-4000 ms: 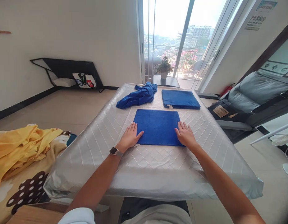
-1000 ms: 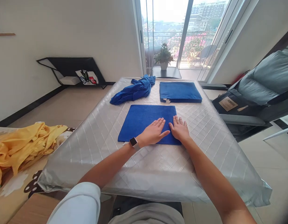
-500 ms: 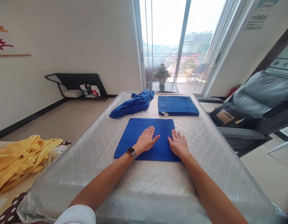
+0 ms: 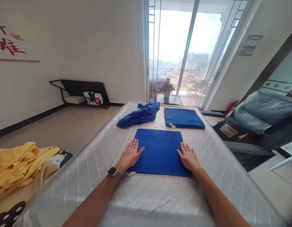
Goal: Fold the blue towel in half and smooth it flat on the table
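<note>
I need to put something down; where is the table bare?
Bare table: right of the right hand, left of the left hand, and this side of the flat blue cloth. Crowded: the far end, with the crumpled blue cloth and blue stack.

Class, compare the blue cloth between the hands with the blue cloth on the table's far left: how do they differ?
The near cloth lies flat with straight edges; the far cloth is bunched up in folds. The left hand and right hand touch the near cloth's sides; neither touches the far cloth. Both are blue and lie on the silvery table cover.
</note>
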Available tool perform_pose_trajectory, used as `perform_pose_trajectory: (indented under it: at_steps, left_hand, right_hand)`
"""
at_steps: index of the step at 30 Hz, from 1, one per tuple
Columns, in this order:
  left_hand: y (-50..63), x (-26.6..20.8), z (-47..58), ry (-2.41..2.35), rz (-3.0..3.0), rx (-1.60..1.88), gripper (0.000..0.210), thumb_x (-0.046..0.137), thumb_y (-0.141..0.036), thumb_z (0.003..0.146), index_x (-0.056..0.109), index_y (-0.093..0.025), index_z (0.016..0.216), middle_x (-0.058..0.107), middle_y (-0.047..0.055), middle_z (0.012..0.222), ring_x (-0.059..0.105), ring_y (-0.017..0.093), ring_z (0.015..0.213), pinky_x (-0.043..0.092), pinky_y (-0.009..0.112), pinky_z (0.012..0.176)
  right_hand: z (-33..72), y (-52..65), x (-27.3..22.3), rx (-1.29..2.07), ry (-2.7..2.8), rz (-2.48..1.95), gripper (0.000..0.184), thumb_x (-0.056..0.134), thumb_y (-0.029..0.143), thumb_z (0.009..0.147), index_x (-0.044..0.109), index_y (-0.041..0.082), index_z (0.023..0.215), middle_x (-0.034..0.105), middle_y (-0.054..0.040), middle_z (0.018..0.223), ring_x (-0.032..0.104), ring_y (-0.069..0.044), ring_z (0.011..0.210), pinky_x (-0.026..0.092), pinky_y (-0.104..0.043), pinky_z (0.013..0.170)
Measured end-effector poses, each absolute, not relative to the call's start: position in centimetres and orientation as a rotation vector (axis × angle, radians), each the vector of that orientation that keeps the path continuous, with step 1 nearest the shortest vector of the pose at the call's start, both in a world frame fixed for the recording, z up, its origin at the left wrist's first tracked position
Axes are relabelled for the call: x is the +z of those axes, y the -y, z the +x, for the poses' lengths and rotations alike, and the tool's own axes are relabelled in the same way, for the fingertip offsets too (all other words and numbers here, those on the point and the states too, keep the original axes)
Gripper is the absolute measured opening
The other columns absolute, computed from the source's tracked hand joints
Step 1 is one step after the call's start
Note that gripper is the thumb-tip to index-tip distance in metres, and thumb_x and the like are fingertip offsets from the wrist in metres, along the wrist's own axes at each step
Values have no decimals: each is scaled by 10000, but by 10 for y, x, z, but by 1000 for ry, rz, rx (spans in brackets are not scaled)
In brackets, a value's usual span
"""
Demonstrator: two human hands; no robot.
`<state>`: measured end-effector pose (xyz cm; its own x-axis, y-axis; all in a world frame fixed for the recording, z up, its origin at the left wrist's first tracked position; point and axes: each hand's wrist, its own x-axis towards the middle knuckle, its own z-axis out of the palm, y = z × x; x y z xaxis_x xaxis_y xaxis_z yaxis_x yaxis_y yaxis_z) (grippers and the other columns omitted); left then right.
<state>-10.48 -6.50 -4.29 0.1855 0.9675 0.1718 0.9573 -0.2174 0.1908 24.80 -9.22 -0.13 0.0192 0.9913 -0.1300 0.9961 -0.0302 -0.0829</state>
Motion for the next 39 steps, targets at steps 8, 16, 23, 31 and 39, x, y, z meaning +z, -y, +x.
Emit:
perform_pose_trajectory:
  at_steps: [8, 16, 23, 31, 39]
  left_hand:
    - [63, -43, -105, -1917, 2413, 391, 892, 141, -703, 1038, 321, -53, 1622, 318, 233, 1675, 308, 327, 1568, 270, 491, 1270]
    - [66, -39, -108, -1887, 2433, 330, 897, 140, -687, 1047, 319, -16, 1614, 291, 241, 1680, 295, 318, 1572, 273, 490, 1280]
    - [73, -19, -102, -1917, 2468, 480, 825, 164, -657, 1062, 330, -73, 1621, 346, 198, 1676, 313, 285, 1568, 301, 479, 1280]
    - [87, 9, 29, -1154, 2906, 452, 718, 276, -606, 1084, 382, -122, 1603, 364, 147, 1673, 297, 236, 1572, 294, 424, 1290]
    - [53, -8, 125, -1241, 2751, 501, 755, 144, -578, 1094, 322, -69, 1623, 322, 153, 1686, 275, 230, 1580, 275, 407, 1295]
  right_hand:
    - [248, 58, 20, -265, -2183, 2235, 657, 187, 457, 1099, 203, 178, 1693, 172, -74, 1752, 165, -272, 1615, 211, -519, 1283]
    - [234, 51, 1, -155, -2167, 2355, 644, 218, 414, 1107, 242, 115, 1677, 210, -78, 1743, 199, -259, 1607, 147, -476, 1301]
    - [234, 52, 0, -182, -2195, 2376, 647, 223, 423, 1103, 252, 125, 1677, 219, -83, 1741, 196, -257, 1608, 131, -476, 1302]
    - [233, 55, -1, -188, -2255, 2408, 650, 267, 392, 1085, 289, 95, 1663, 244, -95, 1730, 233, -283, 1597, 158, -494, 1298]
    - [241, 54, -7, -166, -2281, 2284, 633, 319, 243, 1047, 290, 128, 1669, 177, -81, 1742, 175, -272, 1613, 173, -469, 1299]
